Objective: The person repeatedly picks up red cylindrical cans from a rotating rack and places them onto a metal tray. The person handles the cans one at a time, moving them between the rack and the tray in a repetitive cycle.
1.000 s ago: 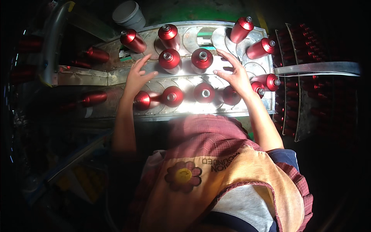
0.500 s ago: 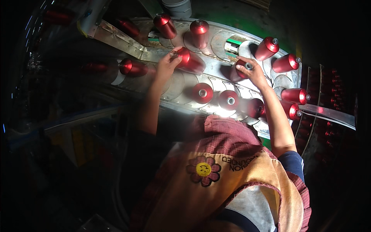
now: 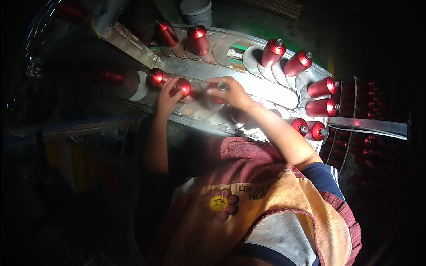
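Your left hand (image 3: 167, 96) rests its fingers on a red metal can (image 3: 182, 87) lying in a curved metal tray (image 3: 266, 91); the fingers curl around it, a loose grip on the can rather than a firm clamp. Just beyond that grip, to its left, a second red can (image 3: 155, 77) lies touching the first. Your right hand (image 3: 233, 93) is closed over another can (image 3: 220, 87), whose silver neck shows between your fingers; most of its body is hidden under your palm. Past your right grip, more red cans (image 3: 273, 52) stand in the tray's rounded slots, and two cans (image 3: 310, 129) lie near your right forearm.
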`<action>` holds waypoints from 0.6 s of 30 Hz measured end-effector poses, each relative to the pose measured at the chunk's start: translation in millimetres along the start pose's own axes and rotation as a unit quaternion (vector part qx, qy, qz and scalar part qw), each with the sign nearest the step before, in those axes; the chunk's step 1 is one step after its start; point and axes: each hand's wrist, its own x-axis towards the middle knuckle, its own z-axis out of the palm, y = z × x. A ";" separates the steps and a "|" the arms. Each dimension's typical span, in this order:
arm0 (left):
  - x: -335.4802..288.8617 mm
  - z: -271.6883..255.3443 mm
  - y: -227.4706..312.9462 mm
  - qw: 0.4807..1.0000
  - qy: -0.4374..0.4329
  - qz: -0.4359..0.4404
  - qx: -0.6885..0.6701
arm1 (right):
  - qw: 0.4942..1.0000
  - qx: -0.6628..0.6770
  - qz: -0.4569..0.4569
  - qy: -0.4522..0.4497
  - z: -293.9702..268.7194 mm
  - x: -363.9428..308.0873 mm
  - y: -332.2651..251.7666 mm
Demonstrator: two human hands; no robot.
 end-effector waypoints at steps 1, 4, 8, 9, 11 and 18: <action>-3.7 -7.7 4.9 0.999 0.045 0.025 -0.010 | 0.998 -0.028 0.025 0.045 18.2 -5.8 5.7; -8.8 -9.7 19.9 0.970 0.214 0.106 -0.040 | 0.993 -0.077 0.031 0.081 34.1 -33.8 37.7; 4.1 4.5 11.1 0.962 0.267 0.031 0.037 | 0.986 -0.079 0.058 0.132 30.3 -67.1 61.4; 6.0 15.2 6.6 0.966 0.253 0.003 0.052 | 0.986 -0.067 0.066 0.136 24.4 -76.9 64.4; 13.8 37.9 -3.5 0.978 0.201 0.042 0.044 | 0.984 -0.041 0.081 0.156 12.3 -95.0 67.5; -11.8 89.0 19.4 0.988 0.154 0.009 0.008 | 0.963 -0.020 0.159 0.218 -19.2 -161.8 79.3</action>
